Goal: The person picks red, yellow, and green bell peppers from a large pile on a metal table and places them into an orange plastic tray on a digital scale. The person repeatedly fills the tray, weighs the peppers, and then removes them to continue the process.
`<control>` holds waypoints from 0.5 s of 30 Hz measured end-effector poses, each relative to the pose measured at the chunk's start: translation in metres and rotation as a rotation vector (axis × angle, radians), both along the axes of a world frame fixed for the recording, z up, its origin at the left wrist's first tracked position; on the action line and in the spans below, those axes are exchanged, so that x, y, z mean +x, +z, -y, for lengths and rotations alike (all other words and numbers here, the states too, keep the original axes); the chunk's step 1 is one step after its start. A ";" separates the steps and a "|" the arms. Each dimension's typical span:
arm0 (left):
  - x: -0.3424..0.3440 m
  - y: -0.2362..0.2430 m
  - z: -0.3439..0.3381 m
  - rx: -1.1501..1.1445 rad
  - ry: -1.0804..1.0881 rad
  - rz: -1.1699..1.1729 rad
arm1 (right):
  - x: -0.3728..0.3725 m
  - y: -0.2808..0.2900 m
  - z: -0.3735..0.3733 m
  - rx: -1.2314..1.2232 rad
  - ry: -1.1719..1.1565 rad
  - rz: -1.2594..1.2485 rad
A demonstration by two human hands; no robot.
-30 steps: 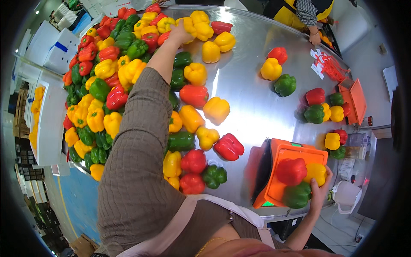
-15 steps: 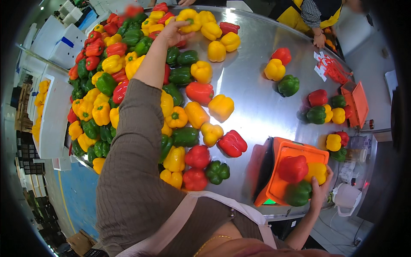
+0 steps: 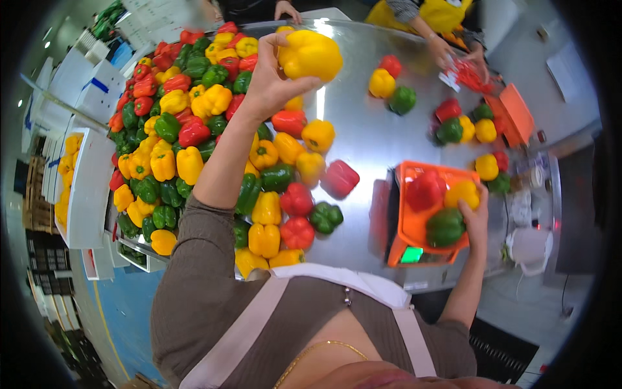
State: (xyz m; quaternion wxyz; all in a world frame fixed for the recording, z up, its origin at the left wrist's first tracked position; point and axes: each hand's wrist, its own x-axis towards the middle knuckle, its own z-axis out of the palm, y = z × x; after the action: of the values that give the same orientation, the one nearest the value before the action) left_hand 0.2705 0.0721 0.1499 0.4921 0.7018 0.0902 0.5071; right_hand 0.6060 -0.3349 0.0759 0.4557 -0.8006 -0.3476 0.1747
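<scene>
My left hand (image 3: 271, 84) is raised over the far side of the metal table, fingers and thumb around a yellow bell pepper (image 3: 311, 56). On the right, my right hand (image 3: 476, 219) grips another yellow bell pepper (image 3: 462, 194) in the orange tray (image 3: 413, 223) of a scale. Beside that pepper in the tray lie a red bell pepper (image 3: 426, 190) and a green bell pepper (image 3: 446, 227). The scale's display (image 3: 412, 255) glows green at its near edge.
A large heap of mixed bell peppers (image 3: 162, 162) covers the table's left side. Small three-colour groups, one with a green pepper (image 3: 402, 100), stand at the right. Beyond them, a co-worker's hands (image 3: 447, 55) handle red netting (image 3: 472, 76) near an orange basket (image 3: 516, 115).
My left hand has lifted a yellow pepper off the far side. My right hand stays on the yellow pepper in the tray. The view has shifted, and the co-worker's hands now hold the red netting.
</scene>
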 end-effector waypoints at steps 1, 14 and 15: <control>0.003 -0.002 0.017 0.130 0.032 -0.045 | 0.002 -0.003 0.001 -0.009 0.002 -0.019; -0.010 -0.039 0.177 -0.594 -0.382 -0.268 | 0.015 -0.011 0.017 0.142 0.001 0.025; -0.015 -0.047 0.185 -0.640 -0.392 -0.263 | 0.017 -0.013 0.017 0.160 0.022 0.075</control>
State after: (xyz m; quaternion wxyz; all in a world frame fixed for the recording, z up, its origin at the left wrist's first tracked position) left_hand 0.2552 -0.1125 0.1026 0.7575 0.5760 0.1704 0.2556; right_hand 0.6229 -0.3520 0.0628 0.5030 -0.7638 -0.3861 0.1210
